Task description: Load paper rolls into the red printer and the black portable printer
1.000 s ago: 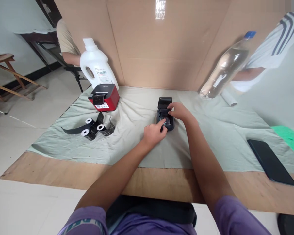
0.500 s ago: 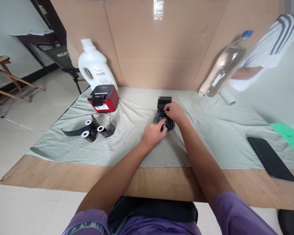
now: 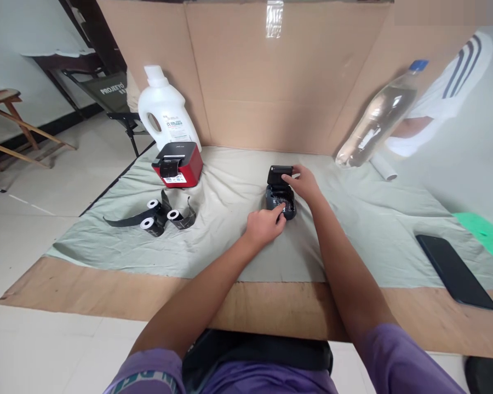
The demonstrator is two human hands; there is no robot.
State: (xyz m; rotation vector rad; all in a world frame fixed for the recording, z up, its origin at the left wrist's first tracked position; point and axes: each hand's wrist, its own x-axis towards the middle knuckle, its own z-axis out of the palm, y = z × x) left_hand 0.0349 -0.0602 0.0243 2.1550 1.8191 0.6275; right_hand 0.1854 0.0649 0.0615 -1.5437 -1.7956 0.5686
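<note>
A small black portable printer (image 3: 274, 211) sits on the cloth in front of me, its lid (image 3: 280, 174) raised. At its near left, my left hand (image 3: 264, 226) has the index finger reaching into the compartment and the thumb by the front edge, gripping the body. What lies under that fingertip is dark and hard to make out. My right hand (image 3: 305, 184) holds the lid's right edge between thumb and fingers. Left of the hands lie black paper rolls (image 3: 152, 226) with loose tails. Behind them stands a red and black label printer (image 3: 191, 167) with black paper at its front slot.
A white detergent jug (image 3: 169, 112) stands at the back left against cardboard panels (image 3: 267, 71). A clear bottle (image 3: 380, 120) leans at the back right, near a white tube (image 3: 383, 167). A phone (image 3: 456, 271) lies front right. Beyond the panel shows another person's white sleeve (image 3: 460, 76).
My right hand has come up out of the printer's compartment to the lid's edge, which now tilts a bit differently. My left index finger stays inside. The view has shifted slightly.
</note>
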